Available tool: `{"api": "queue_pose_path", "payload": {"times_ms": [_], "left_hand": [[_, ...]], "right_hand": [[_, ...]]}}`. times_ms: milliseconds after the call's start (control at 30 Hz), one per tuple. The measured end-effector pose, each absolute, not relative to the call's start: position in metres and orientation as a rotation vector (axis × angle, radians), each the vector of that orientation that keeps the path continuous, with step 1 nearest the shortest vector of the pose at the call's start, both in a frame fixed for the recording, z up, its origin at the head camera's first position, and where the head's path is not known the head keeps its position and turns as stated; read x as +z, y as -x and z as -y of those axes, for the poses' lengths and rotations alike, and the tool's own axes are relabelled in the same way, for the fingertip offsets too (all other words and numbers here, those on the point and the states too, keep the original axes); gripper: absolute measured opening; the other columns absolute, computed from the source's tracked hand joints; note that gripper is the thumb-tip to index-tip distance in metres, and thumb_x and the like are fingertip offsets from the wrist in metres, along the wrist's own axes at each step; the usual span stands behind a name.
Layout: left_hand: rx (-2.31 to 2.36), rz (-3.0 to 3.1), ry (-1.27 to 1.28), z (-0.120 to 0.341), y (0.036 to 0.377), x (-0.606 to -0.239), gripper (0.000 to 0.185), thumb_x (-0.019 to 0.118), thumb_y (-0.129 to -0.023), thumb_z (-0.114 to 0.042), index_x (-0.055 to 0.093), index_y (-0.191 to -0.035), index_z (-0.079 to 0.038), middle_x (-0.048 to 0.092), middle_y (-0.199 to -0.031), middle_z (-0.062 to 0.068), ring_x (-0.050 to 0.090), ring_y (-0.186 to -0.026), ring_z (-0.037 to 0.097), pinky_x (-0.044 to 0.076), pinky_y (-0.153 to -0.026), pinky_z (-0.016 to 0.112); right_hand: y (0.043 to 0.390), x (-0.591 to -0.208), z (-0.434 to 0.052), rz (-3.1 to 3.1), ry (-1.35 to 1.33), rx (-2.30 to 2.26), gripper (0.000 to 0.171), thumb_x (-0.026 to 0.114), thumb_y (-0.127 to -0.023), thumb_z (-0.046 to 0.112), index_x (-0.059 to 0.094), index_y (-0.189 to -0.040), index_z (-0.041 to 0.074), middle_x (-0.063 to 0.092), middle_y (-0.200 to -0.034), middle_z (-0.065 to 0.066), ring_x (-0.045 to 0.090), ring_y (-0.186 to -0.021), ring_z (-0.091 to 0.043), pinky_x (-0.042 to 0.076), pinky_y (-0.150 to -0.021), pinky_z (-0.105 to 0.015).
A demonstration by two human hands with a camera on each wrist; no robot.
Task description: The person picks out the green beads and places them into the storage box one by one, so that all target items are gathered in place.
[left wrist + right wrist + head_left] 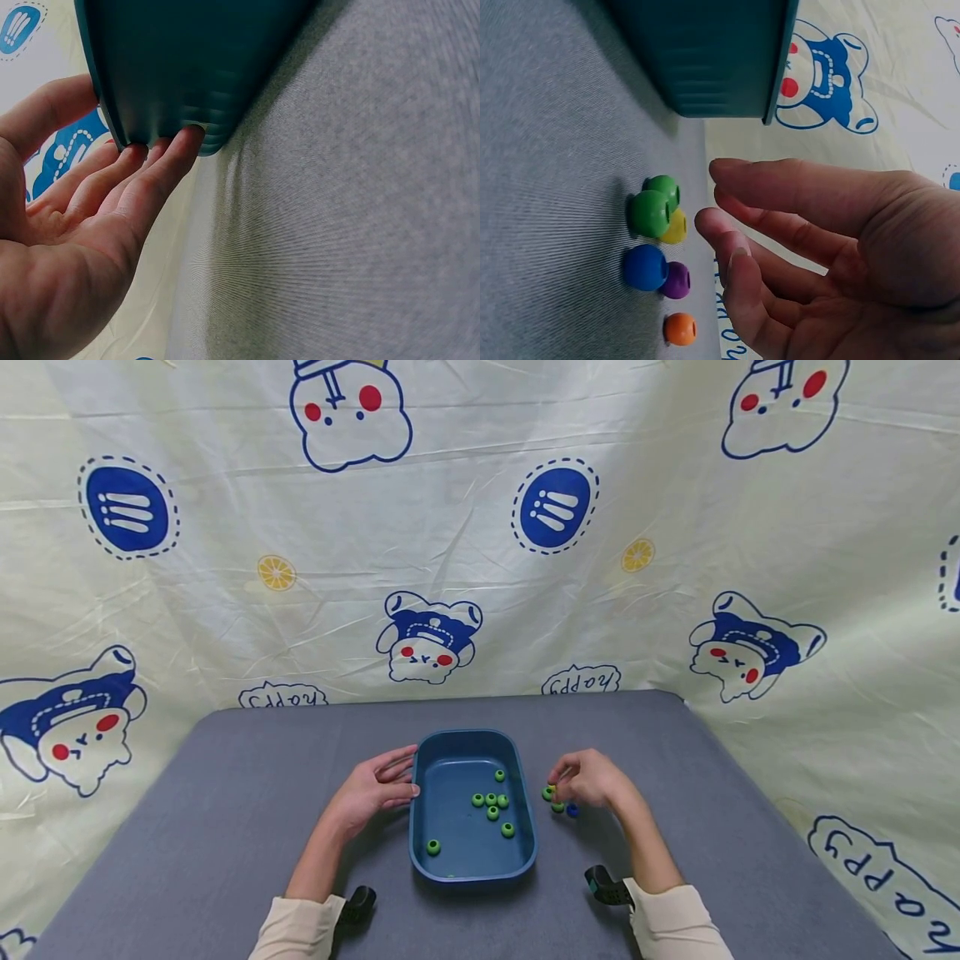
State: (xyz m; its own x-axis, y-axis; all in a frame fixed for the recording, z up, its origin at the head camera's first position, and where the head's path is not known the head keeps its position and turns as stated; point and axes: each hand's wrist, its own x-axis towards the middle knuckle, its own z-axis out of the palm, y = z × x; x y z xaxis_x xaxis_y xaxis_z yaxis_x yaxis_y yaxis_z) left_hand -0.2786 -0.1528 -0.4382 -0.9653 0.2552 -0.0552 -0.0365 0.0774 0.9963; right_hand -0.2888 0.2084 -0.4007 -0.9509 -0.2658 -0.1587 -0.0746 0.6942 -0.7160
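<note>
A blue rectangular tray (472, 870) stands on the table with several green beads (491, 799) in it. My left hand (369, 793) touches the tray's left side, fingers fairly straight; in the left wrist view its thumb meets the rim and the fingertips (193, 139) rest against the outer wall. Right of the tray, my right hand (592, 778) hovers over a small group of loose beads. The right wrist view shows two green beads (649, 214), a yellow bead (675, 226), a blue bead (645, 267), a purple bead (676, 280) and an orange bead (680, 329). Nothing shows between that hand's loosely bent fingers.
Grey cloth covers the table (225, 827). Behind it hangs a pale sheet (480, 543) printed with blue cartoon figures. Each wrist wears a black strap device, the left one (358, 906) and the right one (606, 887).
</note>
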Motion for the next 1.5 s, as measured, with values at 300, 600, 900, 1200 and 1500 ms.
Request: {"api": "queue_pose_path", "payload": {"times_ms": [300,600,900,1200,1500], "left_hand": [[1.988,-2.134,-0.225,0.153,0.279,-0.438,0.065,0.07,-0.093,0.0,0.045,-0.152,-0.008,0.047,-0.154,0.021,0.053,-0.137,0.04,0.057,-0.097,0.043],[1.983,-2.143,-0.223,0.153,0.279,-0.439,0.065,0.071,-0.092,-0.001,0.045,-0.152,-0.008,0.047,-0.154,0.021,0.053,-0.137,0.04,0.057,-0.096,0.043],[1.989,-2.138,-0.217,0.153,0.28,-0.439,0.066,0.072,-0.092,-0.001,0.046,-0.152,-0.008,0.048,-0.154,0.02,0.053,-0.137,0.04,0.057,-0.096,0.043],[1.985,-2.142,-0.212,0.154,0.28,-0.439,0.065,0.071,-0.092,-0.001,0.046,-0.152,-0.008,0.047,-0.154,0.021,0.053,-0.137,0.04,0.057,-0.096,0.043],[1.985,-2.136,-0.213,0.153,0.279,-0.438,0.066,0.072,-0.092,-0.002,0.045,-0.152,-0.008,0.047,-0.155,0.02,0.052,-0.137,0.039,0.057,-0.097,0.043]], "right_hand": [[0.294,-0.41,-0.21,-2.645,0.198,-1.05,0.018,0.074,-0.077,0.001,0.07,-0.095,0.002,0.067,-0.078,-0.002,0.052,-0.06,-0.016,0.038,-0.052,-0.027],[0.294,-0.415,-0.21,-2.645,0.177,-1.086,0.021,0.078,-0.071,-0.004,0.068,-0.089,0.0,0.067,-0.076,-0.003,0.051,-0.061,-0.015,0.04,-0.053,-0.026],[0.296,-0.419,-0.209,-2.691,0.167,-1.027,0.022,0.082,-0.068,-0.002,0.068,-0.084,0.002,0.065,-0.078,-0.003,0.053,-0.062,-0.015,0.043,-0.053,-0.025],[0.296,-0.42,-0.208,-2.702,0.167,-1.005,0.02,0.082,-0.07,-0.001,0.069,-0.084,0.002,0.064,-0.078,-0.002,0.053,-0.06,-0.015,0.044,-0.052,-0.025],[0.295,-0.418,-0.207,-2.703,0.169,-0.996,0.019,0.082,-0.07,-0.001,0.069,-0.083,0.003,0.065,-0.078,-0.002,0.054,-0.061,-0.016,0.045,-0.051,-0.026]]}}
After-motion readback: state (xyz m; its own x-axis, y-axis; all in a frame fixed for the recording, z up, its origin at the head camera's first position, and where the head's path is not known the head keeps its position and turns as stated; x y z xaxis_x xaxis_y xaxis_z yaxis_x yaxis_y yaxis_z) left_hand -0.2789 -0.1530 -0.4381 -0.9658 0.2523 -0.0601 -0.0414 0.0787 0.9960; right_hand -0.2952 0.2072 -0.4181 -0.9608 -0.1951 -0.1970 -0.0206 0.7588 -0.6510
